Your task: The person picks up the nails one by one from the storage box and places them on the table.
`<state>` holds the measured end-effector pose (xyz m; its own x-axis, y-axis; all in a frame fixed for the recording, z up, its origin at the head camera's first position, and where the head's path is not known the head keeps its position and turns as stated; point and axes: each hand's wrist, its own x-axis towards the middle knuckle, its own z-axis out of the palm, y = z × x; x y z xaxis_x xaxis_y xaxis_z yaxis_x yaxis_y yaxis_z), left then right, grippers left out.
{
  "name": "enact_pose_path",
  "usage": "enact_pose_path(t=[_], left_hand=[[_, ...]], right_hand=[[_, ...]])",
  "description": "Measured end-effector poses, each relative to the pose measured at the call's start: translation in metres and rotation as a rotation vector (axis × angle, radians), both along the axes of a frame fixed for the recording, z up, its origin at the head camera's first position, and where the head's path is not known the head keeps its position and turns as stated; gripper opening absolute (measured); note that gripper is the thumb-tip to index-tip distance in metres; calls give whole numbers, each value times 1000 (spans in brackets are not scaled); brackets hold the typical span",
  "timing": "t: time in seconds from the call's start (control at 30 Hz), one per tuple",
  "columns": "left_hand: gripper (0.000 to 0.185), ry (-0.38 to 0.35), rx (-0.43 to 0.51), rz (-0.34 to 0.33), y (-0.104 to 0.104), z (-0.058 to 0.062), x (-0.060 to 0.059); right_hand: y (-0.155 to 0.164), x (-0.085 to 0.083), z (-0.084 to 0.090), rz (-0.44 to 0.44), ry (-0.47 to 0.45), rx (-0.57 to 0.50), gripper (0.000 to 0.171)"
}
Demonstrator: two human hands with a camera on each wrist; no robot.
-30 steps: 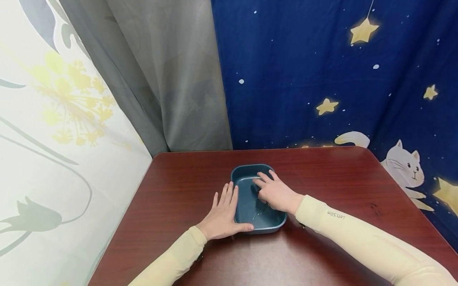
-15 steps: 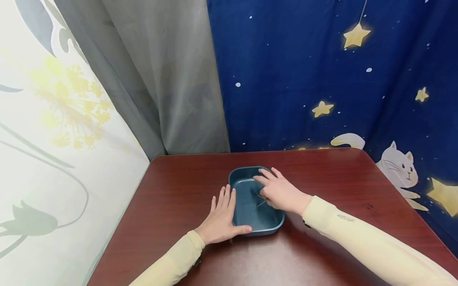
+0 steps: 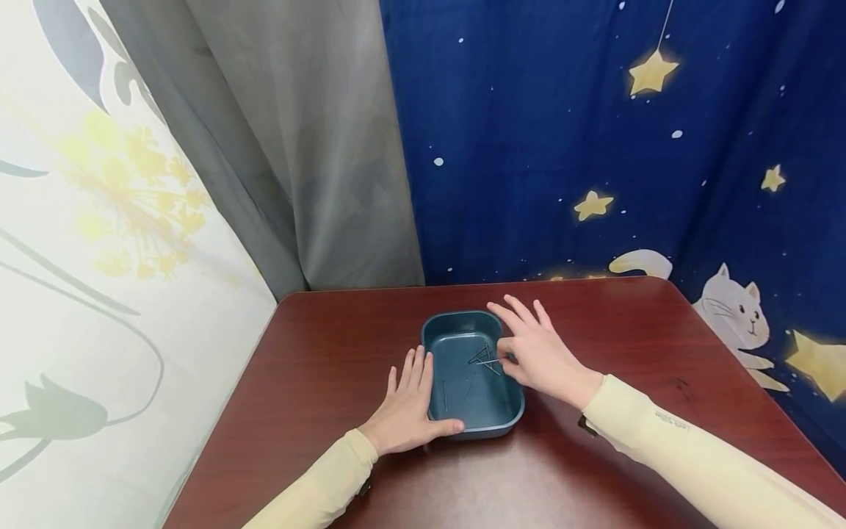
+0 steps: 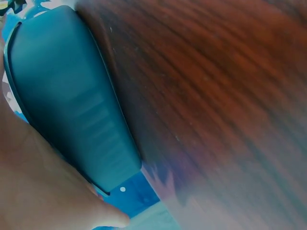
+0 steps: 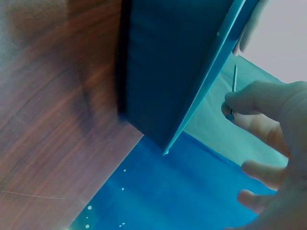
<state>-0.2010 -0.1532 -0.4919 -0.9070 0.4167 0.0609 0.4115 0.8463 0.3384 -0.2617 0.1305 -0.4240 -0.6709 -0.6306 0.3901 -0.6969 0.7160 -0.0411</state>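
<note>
A dark teal rectangular box (image 3: pixel 479 432) sits on the table. My left hand (image 3: pixel 405 411) rests along its left rim with fingers straight and the thumb over the near left corner; the box wall (image 4: pixel 72 100) fills much of the left wrist view. My right hand (image 3: pixel 538 360) is at the right rim, pinching a thin metal nail (image 5: pixel 235 79) between thumb and index finger, the other fingers spread. Below it, a few dark nails (image 3: pixel 491 368) lie crossed on the box floor. A single thin nail (image 3: pixel 445 395) lies apart near the left wall.
The reddish-brown wooden table (image 3: pixel 344 330) extends around the box on all sides. Behind it hang a grey curtain (image 3: pixel 330 147) and a blue star-patterned curtain (image 3: pixel 529 110). A white floral-printed panel (image 3: pixel 132 294) stands along the left.
My right hand has lifted from inside the box and shifted right to the rim, a nail in its pinch, uncovering the crossed nails. The left hand stays on the box.
</note>
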Motion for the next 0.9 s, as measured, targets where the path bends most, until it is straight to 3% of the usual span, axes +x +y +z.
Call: enact_pose_path(t=[0.5,0.9], left_hand=[[127,16,-13,-16,0,3,1],[127,11,-3,-13,-1,4,2]], right_hand=[[41,8,3,-176,33,-151,18],[61,9,-15,-303,-30,-222,27]])
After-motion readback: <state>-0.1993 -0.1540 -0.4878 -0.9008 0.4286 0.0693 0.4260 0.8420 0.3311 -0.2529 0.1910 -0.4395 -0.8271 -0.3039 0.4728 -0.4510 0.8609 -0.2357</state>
